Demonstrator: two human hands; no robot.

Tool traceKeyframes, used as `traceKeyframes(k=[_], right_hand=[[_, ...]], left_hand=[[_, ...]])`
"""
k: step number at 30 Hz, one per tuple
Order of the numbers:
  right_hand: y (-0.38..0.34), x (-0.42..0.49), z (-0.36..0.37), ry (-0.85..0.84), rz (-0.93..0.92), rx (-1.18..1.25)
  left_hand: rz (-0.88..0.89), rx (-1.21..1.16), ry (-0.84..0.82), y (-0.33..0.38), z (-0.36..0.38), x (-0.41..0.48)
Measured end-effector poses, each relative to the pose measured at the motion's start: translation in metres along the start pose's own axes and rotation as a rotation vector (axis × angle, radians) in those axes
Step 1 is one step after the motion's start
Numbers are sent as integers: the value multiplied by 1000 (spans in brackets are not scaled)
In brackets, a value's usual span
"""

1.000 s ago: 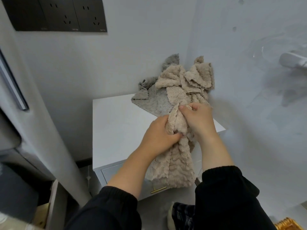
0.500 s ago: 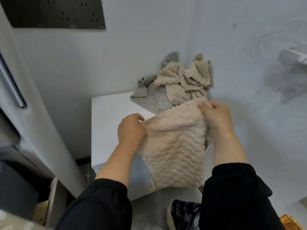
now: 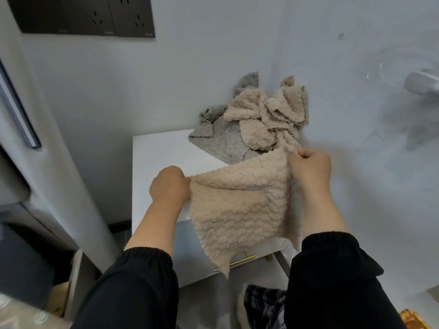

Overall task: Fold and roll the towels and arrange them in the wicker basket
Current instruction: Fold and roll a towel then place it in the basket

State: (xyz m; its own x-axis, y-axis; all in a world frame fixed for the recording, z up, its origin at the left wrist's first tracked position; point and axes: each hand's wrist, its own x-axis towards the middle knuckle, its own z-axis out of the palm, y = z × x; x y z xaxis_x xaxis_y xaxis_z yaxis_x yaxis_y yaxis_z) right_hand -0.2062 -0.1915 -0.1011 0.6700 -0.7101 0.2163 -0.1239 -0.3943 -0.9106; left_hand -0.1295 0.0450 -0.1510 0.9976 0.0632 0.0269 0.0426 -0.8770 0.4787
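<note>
White flat-topped cabinet (image 3: 161,157): one. Beige fluffy towel (image 3: 237,210) over its front: one. Beige-and-grey towel heap (image 3: 261,119) at its rear: count indeterminable. Black wall sockets (image 3: 95,17) above it: three.

The left hand (image 3: 169,184) is gripping the fluffy beige square towel (image 3: 240,210) at its nine o'clock corner, and the right hand (image 3: 310,167) is pinching the one o'clock corner. At twelve o'clock, crumpled beige fleece towels (image 3: 268,117) are lying on a grey fleece towel (image 3: 223,143) on the white cabinet top (image 3: 156,157).

A fluffy beige towel (image 3: 240,210) hangs spread open, held up by its two top corners, in front of a crumpled heap of beige towels (image 3: 268,117) lying on a grey towel (image 3: 221,143) at the counter's (image 3: 161,157) far corner.
</note>
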Motion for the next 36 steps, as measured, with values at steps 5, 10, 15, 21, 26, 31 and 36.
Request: traceKeyframes(k=[5, 10, 15, 21, 26, 31, 36], right_hand=[[2, 3, -4, 10, -20, -101], [2, 0, -7, -5, -29, -205], [-3, -4, -3, -50, -14, -143], [0, -1, 0, -73, 79, -49], [10, 4, 1, -82, 158, 59], [9, 3, 3, -155, 385, 426], [3, 2, 3, -162, 430, 602]], left_hand=[[-6, -73, 179, -2, -12, 2], [10, -238, 294, -7, -12, 5], [140, -216, -124, -6, -9, 5], [250, 47, -304, -3, -11, -2], [29, 152, -318, -3, -16, 2], [86, 195, -433, -6, -32, -1], [-44, -101, -365, -15, -39, -1]])
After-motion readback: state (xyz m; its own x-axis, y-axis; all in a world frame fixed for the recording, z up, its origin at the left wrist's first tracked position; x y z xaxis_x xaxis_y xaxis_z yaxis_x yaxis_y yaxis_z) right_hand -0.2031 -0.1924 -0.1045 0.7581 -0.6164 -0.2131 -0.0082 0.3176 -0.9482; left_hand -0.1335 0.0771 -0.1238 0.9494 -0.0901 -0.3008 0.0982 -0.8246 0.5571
